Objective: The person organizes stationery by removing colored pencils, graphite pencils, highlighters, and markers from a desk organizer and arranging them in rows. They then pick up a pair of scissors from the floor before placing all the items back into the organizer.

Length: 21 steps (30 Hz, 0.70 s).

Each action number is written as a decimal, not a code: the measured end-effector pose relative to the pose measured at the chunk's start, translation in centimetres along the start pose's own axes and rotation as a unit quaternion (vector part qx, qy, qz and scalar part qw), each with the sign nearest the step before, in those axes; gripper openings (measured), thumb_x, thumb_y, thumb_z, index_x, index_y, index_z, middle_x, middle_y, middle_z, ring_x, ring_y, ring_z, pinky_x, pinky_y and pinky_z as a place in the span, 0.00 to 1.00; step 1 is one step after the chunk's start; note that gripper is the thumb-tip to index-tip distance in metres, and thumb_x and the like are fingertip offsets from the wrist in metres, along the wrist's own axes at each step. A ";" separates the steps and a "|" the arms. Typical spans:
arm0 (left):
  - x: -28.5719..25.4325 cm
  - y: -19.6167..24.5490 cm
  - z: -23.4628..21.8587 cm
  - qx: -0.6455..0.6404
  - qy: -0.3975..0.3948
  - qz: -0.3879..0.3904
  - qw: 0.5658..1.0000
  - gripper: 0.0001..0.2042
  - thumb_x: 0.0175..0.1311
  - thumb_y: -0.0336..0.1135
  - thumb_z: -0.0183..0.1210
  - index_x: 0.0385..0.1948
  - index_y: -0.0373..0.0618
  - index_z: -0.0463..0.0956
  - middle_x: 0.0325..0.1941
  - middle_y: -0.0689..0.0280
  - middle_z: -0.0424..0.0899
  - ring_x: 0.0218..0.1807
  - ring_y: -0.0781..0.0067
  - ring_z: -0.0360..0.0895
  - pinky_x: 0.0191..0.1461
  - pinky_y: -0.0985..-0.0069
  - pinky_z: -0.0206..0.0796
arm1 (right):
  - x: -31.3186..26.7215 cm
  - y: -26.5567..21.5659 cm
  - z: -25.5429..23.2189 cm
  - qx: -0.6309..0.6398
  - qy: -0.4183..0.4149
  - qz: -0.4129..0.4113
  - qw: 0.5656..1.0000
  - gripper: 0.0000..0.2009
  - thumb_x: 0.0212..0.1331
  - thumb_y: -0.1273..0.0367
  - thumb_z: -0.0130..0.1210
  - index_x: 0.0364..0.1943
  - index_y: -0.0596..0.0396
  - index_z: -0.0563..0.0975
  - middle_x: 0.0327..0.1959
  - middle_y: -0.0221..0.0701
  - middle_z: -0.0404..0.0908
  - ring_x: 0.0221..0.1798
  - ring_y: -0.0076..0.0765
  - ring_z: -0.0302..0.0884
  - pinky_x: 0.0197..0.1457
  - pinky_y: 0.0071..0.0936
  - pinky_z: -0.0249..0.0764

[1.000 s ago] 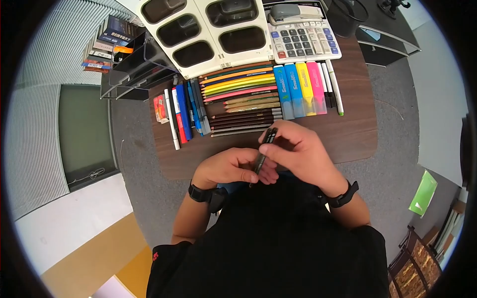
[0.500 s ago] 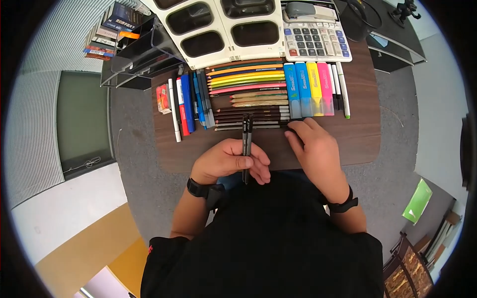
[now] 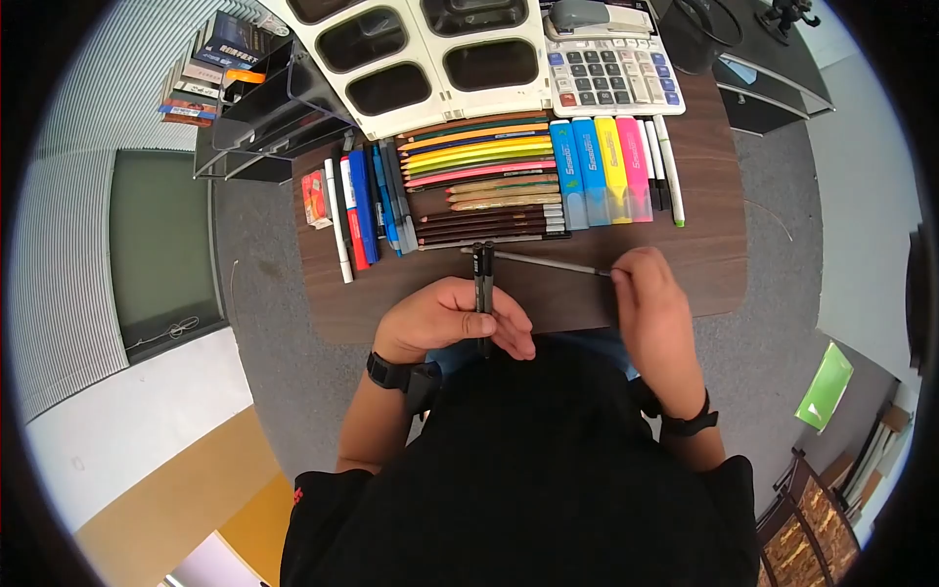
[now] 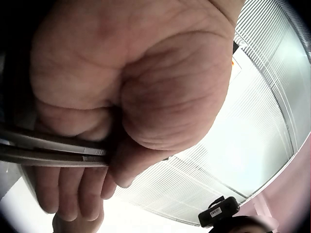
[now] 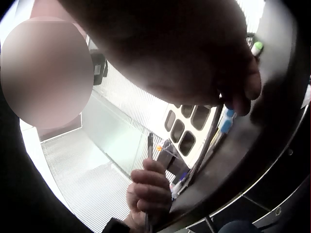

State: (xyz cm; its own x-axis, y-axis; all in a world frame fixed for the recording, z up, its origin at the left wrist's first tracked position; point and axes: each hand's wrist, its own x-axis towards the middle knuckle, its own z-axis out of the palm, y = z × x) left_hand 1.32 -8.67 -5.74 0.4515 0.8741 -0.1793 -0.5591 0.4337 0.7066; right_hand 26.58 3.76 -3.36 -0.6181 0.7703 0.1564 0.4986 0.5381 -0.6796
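Note:
Two dark pencils (image 3: 483, 284) stand upright side by side in the head view. My left hand (image 3: 435, 315) holds them between thumb and palm, its other fingers extended; the left wrist view shows the two shafts (image 4: 53, 150) under the thumb. To the right, the fingertips of my right hand (image 3: 657, 293) pinch one end of a slim grey pencil (image 3: 558, 262), which slants across the near part of the table behind the upright pair. Just beyond it lies a row of dark brown pencils (image 3: 479, 231) with silvery ends.
Coloured pencils (image 3: 479, 157) lie in a row, with highlighters (image 3: 599, 171) and white pens (image 3: 668, 171) to their right. Several pens and markers (image 3: 370, 201) and a small red box (image 3: 315, 200) are at left. A white organizer (image 3: 438, 64) and a calculator (image 3: 613, 78) stand at the back.
My right hand has left the pencils at my left hand, reached the dark row, and drawn a grey pencil out toward the right and nearer me. My left hand now holds the pair alone, upright.

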 end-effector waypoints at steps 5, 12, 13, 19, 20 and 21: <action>-0.1 0.0 -0.1 0.006 -0.004 -0.004 1.000 0.15 0.75 0.32 0.53 0.54 0.28 0.75 0.50 0.45 0.85 0.54 0.51 0.85 0.58 0.62 0.77 | -0.5 -0.1 -1.7 0.079 -0.055 0.089 0.991 0.12 0.57 0.73 0.64 0.44 0.59 0.77 0.45 0.41 0.76 0.41 0.51 0.77 0.45 0.41 0.75; 0.0 -0.1 0.0 0.003 0.021 -0.014 1.000 0.15 0.74 0.35 0.54 0.51 0.29 0.76 0.49 0.46 0.85 0.53 0.51 0.85 0.57 0.62 0.78 | -1.0 0.0 -0.4 -0.054 -0.114 -0.068 0.990 0.11 0.54 0.73 0.65 0.41 0.58 0.78 0.47 0.38 0.75 0.52 0.48 0.73 0.56 0.42 0.71; 0.0 -0.1 0.0 0.003 0.019 -0.010 1.000 0.15 0.74 0.35 0.55 0.51 0.29 0.76 0.48 0.46 0.85 0.53 0.52 0.85 0.57 0.63 0.78 | -0.9 0.1 -0.5 -0.054 -0.114 -0.069 0.990 0.11 0.54 0.73 0.65 0.41 0.58 0.78 0.47 0.38 0.75 0.52 0.48 0.73 0.56 0.42 0.71; -0.1 0.0 -0.1 -0.017 -0.025 -0.021 0.999 0.13 0.76 0.30 0.51 0.53 0.30 0.75 0.53 0.49 0.83 0.57 0.54 0.83 0.59 0.60 0.77 | -0.8 1.6 -4.6 0.183 -0.050 0.019 0.982 0.06 0.65 0.71 0.60 0.38 0.59 0.75 0.38 0.35 0.75 0.37 0.36 0.75 0.45 0.30 0.73; 0.0 0.0 -0.2 -0.018 -0.025 -0.021 0.999 0.13 0.76 0.30 0.51 0.53 0.30 0.75 0.53 0.49 0.83 0.57 0.54 0.83 0.59 0.60 0.77 | -0.8 1.7 -6.0 0.260 -0.004 0.068 0.963 0.07 0.67 0.70 0.59 0.37 0.58 0.75 0.36 0.32 0.74 0.34 0.32 0.73 0.43 0.27 0.71; 0.0 -0.1 -0.2 -0.012 -0.029 -0.023 0.999 0.13 0.76 0.30 0.51 0.53 0.30 0.75 0.54 0.49 0.83 0.58 0.54 0.82 0.60 0.60 0.77 | -0.9 2.1 -7.2 0.333 0.043 0.117 0.935 0.08 0.69 0.68 0.58 0.37 0.58 0.74 0.35 0.30 0.73 0.31 0.27 0.71 0.40 0.25 0.70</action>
State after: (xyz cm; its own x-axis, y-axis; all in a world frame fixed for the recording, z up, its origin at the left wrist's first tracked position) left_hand 1.22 -8.62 -5.93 0.5161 0.8392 -0.1716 -0.5534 0.4795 0.6811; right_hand 32.52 6.64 0.25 -0.4738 0.8805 -0.0143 0.1064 0.0412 -0.9935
